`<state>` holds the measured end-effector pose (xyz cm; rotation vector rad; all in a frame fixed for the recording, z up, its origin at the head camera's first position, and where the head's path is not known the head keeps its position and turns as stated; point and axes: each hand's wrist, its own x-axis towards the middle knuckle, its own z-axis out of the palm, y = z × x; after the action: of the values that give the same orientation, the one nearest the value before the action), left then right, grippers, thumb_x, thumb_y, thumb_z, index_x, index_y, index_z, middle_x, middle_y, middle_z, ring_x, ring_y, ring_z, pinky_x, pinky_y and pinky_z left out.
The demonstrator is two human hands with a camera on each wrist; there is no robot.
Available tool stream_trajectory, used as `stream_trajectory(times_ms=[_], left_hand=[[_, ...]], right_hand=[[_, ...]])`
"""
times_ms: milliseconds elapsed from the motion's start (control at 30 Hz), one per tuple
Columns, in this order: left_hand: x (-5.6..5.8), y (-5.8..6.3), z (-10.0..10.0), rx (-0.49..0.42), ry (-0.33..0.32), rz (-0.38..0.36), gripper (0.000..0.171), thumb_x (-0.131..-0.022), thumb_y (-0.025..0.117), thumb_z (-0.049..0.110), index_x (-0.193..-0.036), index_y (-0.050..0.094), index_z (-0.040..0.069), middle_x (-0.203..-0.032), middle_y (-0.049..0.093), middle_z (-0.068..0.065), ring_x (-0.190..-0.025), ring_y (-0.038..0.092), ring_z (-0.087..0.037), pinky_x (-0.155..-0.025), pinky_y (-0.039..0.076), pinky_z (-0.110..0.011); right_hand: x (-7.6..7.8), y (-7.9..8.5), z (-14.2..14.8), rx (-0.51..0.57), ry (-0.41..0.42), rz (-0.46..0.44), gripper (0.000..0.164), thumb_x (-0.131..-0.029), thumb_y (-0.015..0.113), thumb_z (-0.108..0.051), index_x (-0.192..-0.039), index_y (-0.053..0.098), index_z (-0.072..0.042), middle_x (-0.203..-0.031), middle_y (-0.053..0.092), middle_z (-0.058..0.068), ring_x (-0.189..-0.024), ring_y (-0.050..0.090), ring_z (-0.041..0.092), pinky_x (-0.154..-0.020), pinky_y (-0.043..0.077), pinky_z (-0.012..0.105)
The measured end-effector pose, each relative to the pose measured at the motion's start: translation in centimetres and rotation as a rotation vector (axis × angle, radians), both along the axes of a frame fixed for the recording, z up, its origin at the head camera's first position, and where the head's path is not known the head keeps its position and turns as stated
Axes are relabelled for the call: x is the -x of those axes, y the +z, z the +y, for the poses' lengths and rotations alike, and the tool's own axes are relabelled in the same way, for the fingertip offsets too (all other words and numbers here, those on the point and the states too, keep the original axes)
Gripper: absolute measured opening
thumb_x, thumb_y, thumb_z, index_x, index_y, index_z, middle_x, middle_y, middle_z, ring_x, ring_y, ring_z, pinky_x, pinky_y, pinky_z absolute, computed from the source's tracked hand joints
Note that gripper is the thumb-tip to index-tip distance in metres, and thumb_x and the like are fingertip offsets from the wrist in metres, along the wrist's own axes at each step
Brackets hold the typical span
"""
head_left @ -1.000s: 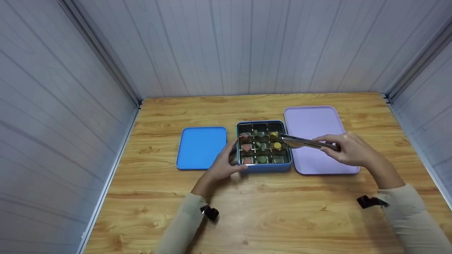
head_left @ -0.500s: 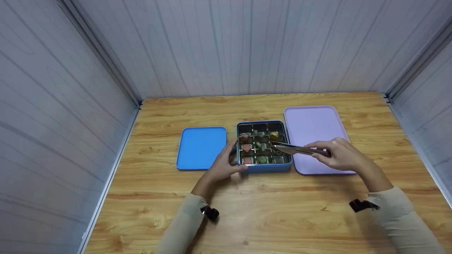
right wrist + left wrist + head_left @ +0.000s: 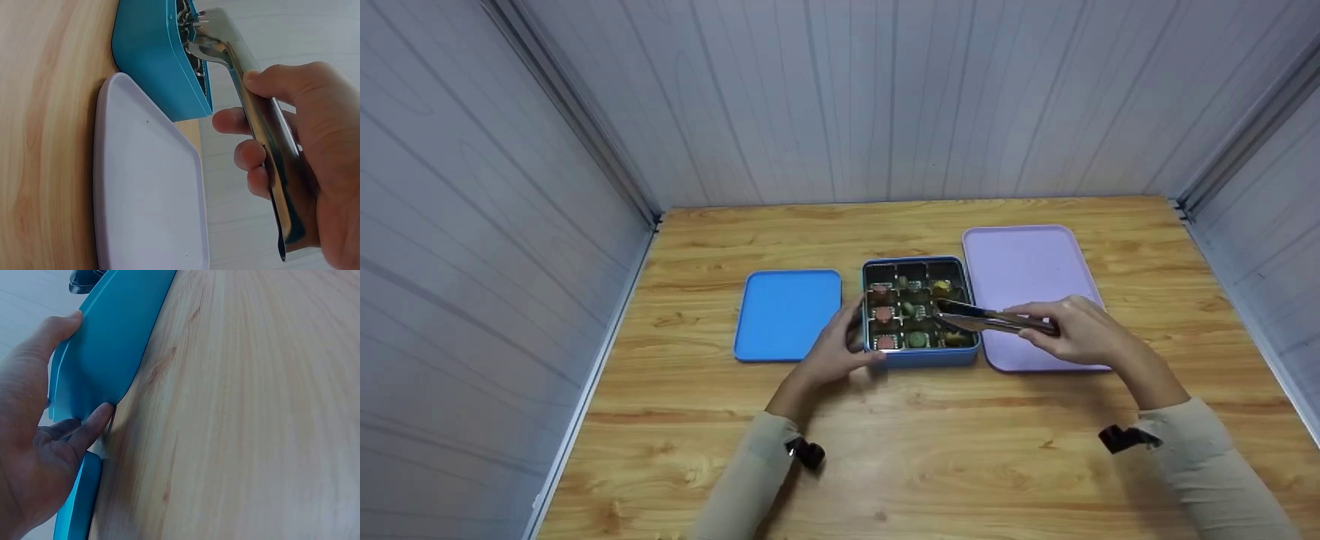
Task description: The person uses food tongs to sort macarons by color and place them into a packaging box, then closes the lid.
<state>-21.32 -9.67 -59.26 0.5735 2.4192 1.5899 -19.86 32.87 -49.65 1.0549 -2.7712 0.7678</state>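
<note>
My right hand (image 3: 1076, 330) grips metal tongs (image 3: 270, 146), whose arms stand apart at the tips over the right column of the blue box (image 3: 922, 358). Inside the box is a clear divided insert with small candy-like pieces: pink ones (image 3: 884, 314) at left, green ones (image 3: 917, 340) in the middle, a yellow one (image 3: 942, 286) at far right. A dull yellowish piece (image 3: 958, 339) shows in the near-right compartment, under the tongs. The tongs hide most of the middle-right compartment. My left hand (image 3: 834, 351) holds the box's near-left corner, thumb on the front wall and fingers along the left side.
A flat blue lid or tray (image 3: 787, 315) lies on the wooden table (image 3: 900, 442) left of the box. Close against the box's right side is a purple tray (image 3: 1027, 259), with my right hand above it. White panel walls (image 3: 847, 97) stand behind and at both sides.
My right hand has moved left and the tongs reach into the box, their tips now spread. A yellowish piece shows in the near-right compartment, bare a second ago. The left hand stays put.
</note>
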Motion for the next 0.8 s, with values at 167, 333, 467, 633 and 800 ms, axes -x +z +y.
stream_trajectory(times_ms=[167, 333, 467, 633, 800], left_hand=[[0.1, -0.4, -0.1, -0.005, -0.001, 0.004, 0.119, -0.090, 0.097, 0.041, -0.180, 0.025, 0.008, -0.182, 0.035, -0.024, -0.166, 0.043, -0.047, -0.138, 0.036, -0.064], [0.4, -1.1, -0.2, -0.007, -0.003, 0.001, 0.120, -0.090, 0.096, 0.047, -0.180, 0.025, 0.012, -0.182, 0.036, -0.022, -0.165, 0.046, -0.045, -0.138, 0.039, -0.060], [0.7, -1.7, -0.3, -0.038, -0.013, -0.019, 0.123, -0.089, 0.096, 0.051, -0.181, 0.023, 0.015, -0.180, 0.038, -0.020, -0.163, 0.050, -0.040, -0.133, 0.048, -0.050], [0.5, -1.3, -0.3, -0.029, -0.021, -0.007, 0.123, -0.090, 0.095, 0.052, -0.181, 0.023, 0.013, -0.180, 0.037, -0.023, -0.161, 0.052, -0.041, -0.132, 0.049, -0.049], [0.3, -0.7, -0.2, -0.005, -0.015, -0.005, 0.121, -0.091, 0.095, 0.049, -0.181, 0.023, 0.013, -0.180, 0.036, -0.024, -0.161, 0.051, -0.043, -0.134, 0.046, -0.054]], right_hand=[[0.0, -0.5, -0.1, 0.001, -0.049, 0.019, 0.038, -0.097, 0.084, -0.009, -0.134, 0.082, -0.012, -0.067, 0.061, -0.009, -0.056, 0.032, -0.009, -0.051, 0.031, 0.019], [-0.2, -1.2, -0.1, 0.037, -0.132, 0.057, 0.042, -0.096, 0.085, -0.010, -0.138, 0.080, -0.010, -0.073, 0.070, -0.002, -0.056, 0.033, -0.007, -0.050, 0.032, 0.021], [-0.3, -1.8, 0.1, 0.063, -0.209, 0.082, 0.042, -0.096, 0.086, -0.011, -0.138, 0.080, -0.009, -0.069, 0.065, -0.004, -0.056, 0.032, -0.006, -0.050, 0.032, 0.021], [-0.4, -2.4, 0.9, 0.075, -0.296, 0.101, 0.042, -0.096, 0.087, -0.012, -0.137, 0.081, -0.008, -0.065, 0.059, -0.006, -0.056, 0.032, -0.005, -0.051, 0.030, 0.023], [-0.6, -2.7, 2.0, 0.077, -0.365, 0.108, 0.043, -0.095, 0.088, -0.014, -0.137, 0.080, -0.008, -0.062, 0.058, -0.004, -0.054, 0.032, -0.004, -0.051, 0.029, 0.024]])
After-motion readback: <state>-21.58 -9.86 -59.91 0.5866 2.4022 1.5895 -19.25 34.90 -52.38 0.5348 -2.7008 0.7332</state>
